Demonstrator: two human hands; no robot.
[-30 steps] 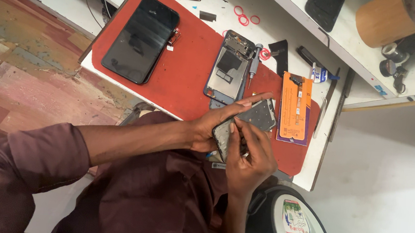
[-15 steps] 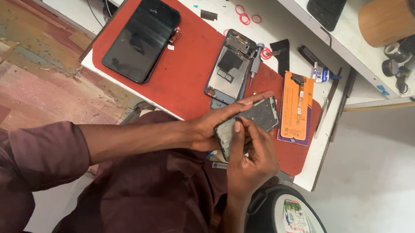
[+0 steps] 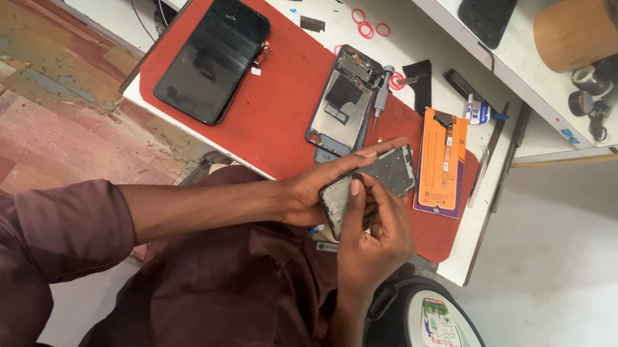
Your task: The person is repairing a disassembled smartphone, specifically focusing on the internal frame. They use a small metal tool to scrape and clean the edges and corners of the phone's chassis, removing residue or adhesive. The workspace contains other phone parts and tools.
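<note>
Head view: I see 1 picture, looking down over my chest at a white workbench (image 3: pixel 183 119) with a red rectangular work mat (image 3: pixel 284 115) on it.
Left hand (image 3: pixel 315 192): it comes in from the left and is closed around the dark rectangular phone frame (image 3: pixel 373 184), fingers along its far long edge and the palm beneath.
Right hand (image 3: pixel 373 234): it rises from the near side and pinches the same frame at its near left end; the thumb (image 3: pixel 353 205) lies flat on the frame's face.
Phone frame: I hold it in both hands, tilted, just above the near right part of the mat, close to my chest.
Opened phone body (image 3: pixel 345 101): a blue-edged shell with its insides showing, flat on the mat just beyond my hands.
Grey precision screwdriver (image 3: pixel 381 92): it lies beside the right edge of that shell.
Black phone screen (image 3: pixel 212 57): 1 glossy black slab, face up at the far left of the mat, well apart from my hands.
Orange rectangular package (image 3: pixel 442 164): flat on the mat's right end, just right of the held frame.
Red rubber rings (image 3: pixel 367 23): 3 on the white bench beyond the mat.
Brown cylinder (image 3: pixel 579 29): on the white shelf at the far right.
Black and white rounded object (image 3: pixel 431 331): near right, beside my right forearm; I cannot tell what it is.
</note>
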